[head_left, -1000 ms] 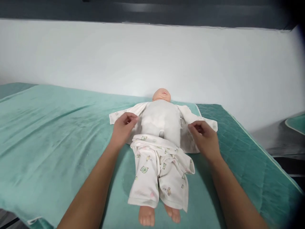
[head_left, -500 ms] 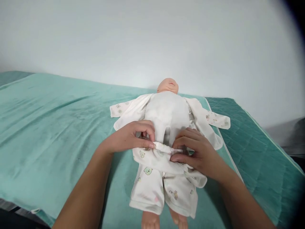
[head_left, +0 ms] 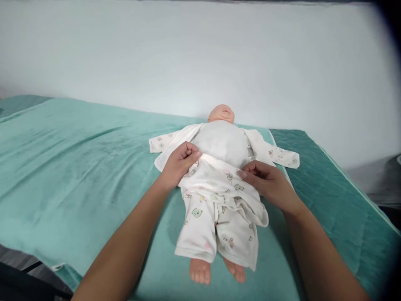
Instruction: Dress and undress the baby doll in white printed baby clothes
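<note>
A baby doll (head_left: pixel 221 138) lies on its back, head toward the wall and feet toward me. White printed trousers (head_left: pixel 196 225) cover its legs, and their waistband lies across the lower belly. My left hand (head_left: pixel 181 164) pinches the waistband at its left end. Closed on the same band at the right is my right hand (head_left: pixel 266 179). An open white printed jacket (head_left: pixel 283 156) spreads out on both sides of the doll's grey-white torso, sleeves outstretched. Loose cloth bunches over the doll's thigh at the right.
A light green sheet (head_left: pixel 78 167) with wrinkles covers the bed. Darker green quilted cloth (head_left: pixel 328 209) lies on the right. Behind the bed stands a pale wall (head_left: pixel 200 58). Dark objects show at the lower left corner and the right edge.
Both hands have moved up toward the doll's chest with the waistband, which now covers the lower torso. The bare feet show more fully below the trouser legs.
</note>
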